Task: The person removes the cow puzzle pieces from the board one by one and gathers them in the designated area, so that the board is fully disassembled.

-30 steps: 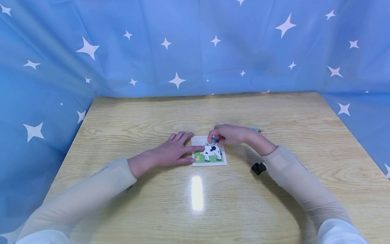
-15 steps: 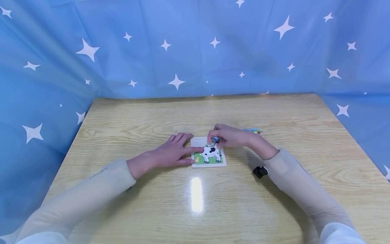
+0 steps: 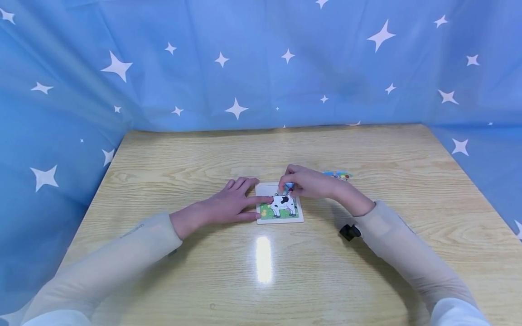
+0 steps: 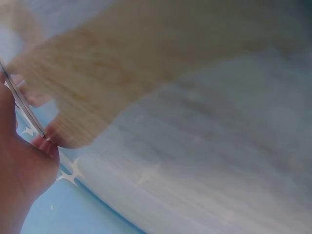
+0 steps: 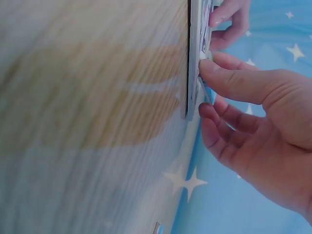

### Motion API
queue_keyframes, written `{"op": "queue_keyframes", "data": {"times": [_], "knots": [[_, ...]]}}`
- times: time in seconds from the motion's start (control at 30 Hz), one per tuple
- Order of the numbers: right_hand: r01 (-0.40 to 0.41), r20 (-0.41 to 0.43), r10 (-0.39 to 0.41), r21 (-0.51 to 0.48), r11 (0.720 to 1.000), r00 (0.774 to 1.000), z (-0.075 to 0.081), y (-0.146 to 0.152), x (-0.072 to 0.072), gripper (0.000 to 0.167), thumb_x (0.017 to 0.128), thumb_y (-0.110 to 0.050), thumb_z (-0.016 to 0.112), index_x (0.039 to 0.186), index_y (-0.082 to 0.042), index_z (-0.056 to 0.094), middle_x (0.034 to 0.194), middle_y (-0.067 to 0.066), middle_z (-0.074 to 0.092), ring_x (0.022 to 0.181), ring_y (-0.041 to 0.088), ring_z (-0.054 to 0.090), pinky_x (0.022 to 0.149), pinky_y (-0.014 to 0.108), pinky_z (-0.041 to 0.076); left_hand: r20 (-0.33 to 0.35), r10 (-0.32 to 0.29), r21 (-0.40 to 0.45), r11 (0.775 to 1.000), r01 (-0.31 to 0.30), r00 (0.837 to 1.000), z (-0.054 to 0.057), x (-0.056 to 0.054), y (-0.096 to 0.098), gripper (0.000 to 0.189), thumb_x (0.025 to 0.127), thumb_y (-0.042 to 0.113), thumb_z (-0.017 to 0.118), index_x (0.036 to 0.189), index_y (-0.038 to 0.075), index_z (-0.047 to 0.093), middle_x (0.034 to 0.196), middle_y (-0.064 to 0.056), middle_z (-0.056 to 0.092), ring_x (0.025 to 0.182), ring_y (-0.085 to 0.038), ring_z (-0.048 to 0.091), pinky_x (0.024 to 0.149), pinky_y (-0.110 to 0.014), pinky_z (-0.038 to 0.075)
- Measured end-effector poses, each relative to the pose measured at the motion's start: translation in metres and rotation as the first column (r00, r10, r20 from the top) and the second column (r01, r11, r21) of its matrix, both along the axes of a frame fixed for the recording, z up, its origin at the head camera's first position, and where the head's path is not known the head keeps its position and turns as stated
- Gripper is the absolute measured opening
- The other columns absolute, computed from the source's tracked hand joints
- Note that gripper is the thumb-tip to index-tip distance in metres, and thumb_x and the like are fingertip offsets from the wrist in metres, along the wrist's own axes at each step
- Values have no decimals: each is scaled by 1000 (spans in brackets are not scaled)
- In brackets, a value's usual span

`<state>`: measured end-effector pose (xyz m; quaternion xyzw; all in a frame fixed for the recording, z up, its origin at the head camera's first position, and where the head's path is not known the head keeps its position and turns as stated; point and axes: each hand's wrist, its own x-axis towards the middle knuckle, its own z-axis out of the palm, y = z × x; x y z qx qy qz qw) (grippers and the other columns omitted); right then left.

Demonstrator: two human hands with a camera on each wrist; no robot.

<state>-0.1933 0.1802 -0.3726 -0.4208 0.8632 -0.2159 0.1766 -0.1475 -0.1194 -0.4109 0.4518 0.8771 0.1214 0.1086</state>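
Head view: a wood-grain tabletop (image 3: 204, 280) is meeting a blue starry curtain (image 3: 261, 59); mid-tabletop, a puzzle tray (image 3: 267, 187) is holding a cow picture (image 3: 281, 206). The left grip (image 3: 228, 204) is resting, fingers spread, on the tray's left side; the right grip (image 3: 310, 182) is pinching 1 blue piece (image 3: 289, 186). Left wrist view: the left grip is touching the tray's edge. Right wrist view: the right grip is holding the piece beside the tray.

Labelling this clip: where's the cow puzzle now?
In the head view, the cow puzzle lies centrally on the table, the left hand on its left side, the right hand at its far right corner.
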Motion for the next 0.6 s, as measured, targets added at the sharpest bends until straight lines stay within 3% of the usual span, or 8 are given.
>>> {"op": "queue_keyframes", "data": {"times": [0.43, 0.6], "knots": [[-91, -107, 78, -119, 989, 991, 0, 2, 1, 19, 99, 14, 73, 103, -4, 78, 104, 6, 65, 85, 21, 62, 77, 33, 55, 4, 3, -6, 1000, -3, 1000, 0, -1, 1, 56, 116, 46, 57, 169, 30, 49, 174, -26, 28, 159, -43, 27, 119, -68, 34], [-83, -87, 73, -117, 990, 993, 4, 4, 4, 17, 102, 11, 72, 105, -4, 78, 103, 6, 67, 83, 16, 59, 75, 31, 53, 2, -1, 5, 1000, 1, 1000, 0, 0, 1, 56, 115, 45, 58, 169, 29, 50, 174, -27, 29, 158, -43, 28, 118, -68, 34]]}}
